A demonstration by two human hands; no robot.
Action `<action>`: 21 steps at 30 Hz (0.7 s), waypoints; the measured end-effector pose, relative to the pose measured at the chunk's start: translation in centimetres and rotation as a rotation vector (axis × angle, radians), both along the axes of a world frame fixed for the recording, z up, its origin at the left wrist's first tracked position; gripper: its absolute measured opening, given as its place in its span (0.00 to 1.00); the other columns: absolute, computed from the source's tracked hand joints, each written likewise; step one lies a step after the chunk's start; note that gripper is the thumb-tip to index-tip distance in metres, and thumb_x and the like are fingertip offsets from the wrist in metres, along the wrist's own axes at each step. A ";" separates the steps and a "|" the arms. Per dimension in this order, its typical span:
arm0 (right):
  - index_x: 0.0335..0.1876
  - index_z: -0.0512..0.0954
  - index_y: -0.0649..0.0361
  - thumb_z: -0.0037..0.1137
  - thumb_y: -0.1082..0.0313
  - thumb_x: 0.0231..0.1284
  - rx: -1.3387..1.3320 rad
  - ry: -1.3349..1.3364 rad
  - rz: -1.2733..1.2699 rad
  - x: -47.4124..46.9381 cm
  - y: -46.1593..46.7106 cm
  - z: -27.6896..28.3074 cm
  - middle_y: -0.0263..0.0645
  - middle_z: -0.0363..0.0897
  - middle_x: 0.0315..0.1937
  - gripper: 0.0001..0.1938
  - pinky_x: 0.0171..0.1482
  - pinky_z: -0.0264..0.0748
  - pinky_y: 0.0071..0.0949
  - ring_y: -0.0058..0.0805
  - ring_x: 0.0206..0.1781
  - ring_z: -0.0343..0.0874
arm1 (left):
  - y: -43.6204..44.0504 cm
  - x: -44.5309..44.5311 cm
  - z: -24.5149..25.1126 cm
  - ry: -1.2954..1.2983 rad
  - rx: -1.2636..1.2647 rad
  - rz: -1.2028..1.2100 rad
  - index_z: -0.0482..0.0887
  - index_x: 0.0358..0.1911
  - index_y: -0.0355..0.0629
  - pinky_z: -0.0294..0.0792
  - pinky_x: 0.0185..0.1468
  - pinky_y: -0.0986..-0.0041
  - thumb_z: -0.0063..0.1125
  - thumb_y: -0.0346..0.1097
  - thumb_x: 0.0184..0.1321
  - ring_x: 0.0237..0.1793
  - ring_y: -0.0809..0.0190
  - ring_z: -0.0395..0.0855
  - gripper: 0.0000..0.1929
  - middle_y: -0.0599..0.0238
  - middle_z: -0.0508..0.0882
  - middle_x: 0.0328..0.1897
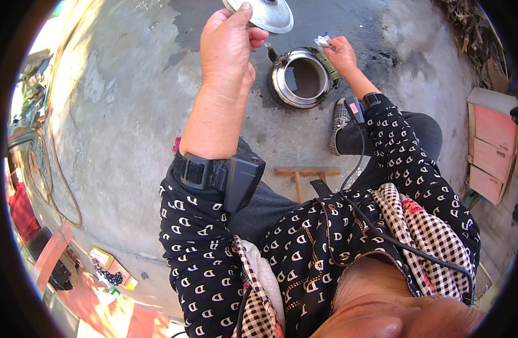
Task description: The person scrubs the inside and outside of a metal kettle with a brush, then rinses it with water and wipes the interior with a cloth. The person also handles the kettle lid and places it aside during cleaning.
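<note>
My left hand (233,42) grips a round metal lid (271,17) by its rim, raised at the top of the view and partly cut off there. Below it on the concrete stands a metal kettle (279,82), uncovered, with murky liquid (303,78) visible through its wide mouth. The kettle's spout (271,51) points up and left. Its handle (325,63), wrapped in greenish cord, is folded down along the right side. Just right of the kettle, my right hand (341,54) pinches a small crumpled white plastic packet (323,41).
Concrete floor (128,105) surrounds the kettle, with dark damp patches beyond it. A wooden stool (307,171) shows below me. A pink cabinet (491,148) stands at right. A hose (52,160) and a reddish table (90,304) with small boxes lie at left.
</note>
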State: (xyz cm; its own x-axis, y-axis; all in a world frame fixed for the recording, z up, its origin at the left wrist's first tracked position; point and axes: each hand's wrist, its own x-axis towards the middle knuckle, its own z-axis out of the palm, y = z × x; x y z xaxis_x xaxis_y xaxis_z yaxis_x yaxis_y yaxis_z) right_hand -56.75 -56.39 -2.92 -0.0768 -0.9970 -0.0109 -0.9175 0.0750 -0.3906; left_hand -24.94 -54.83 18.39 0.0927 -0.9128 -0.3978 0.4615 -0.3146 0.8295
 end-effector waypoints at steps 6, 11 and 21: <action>0.46 0.81 0.48 0.63 0.63 0.59 0.134 -0.003 0.039 1.2 1.2 -2.6 0.38 0.78 0.50 0.10 0.55 0.77 0.41 0.44 0.55 0.79 | 0.0 -0.4 0.5 -0.016 0.007 -0.001 0.77 0.49 0.37 0.74 0.36 0.76 0.59 0.37 0.70 0.27 0.70 0.80 0.12 0.65 0.83 0.37; 0.40 0.78 0.53 0.65 0.67 0.59 0.119 -0.392 -0.166 0.7 0.8 -6.0 0.37 0.82 0.35 0.07 0.44 0.77 0.31 0.32 0.37 0.81 | 0.6 -1.2 1.3 0.013 -0.039 -0.026 0.77 0.48 0.38 0.73 0.36 0.76 0.59 0.38 0.70 0.27 0.70 0.80 0.11 0.66 0.83 0.35; 0.39 0.82 0.53 0.67 0.52 0.57 0.332 0.030 -0.315 -3.7 -1.4 -8.7 0.39 0.87 0.35 0.14 0.45 0.79 0.34 0.36 0.39 0.86 | 1.0 -0.9 2.1 -0.012 -0.004 0.020 0.78 0.44 0.38 0.71 0.36 0.75 0.57 0.38 0.71 0.24 0.70 0.80 0.10 0.65 0.85 0.33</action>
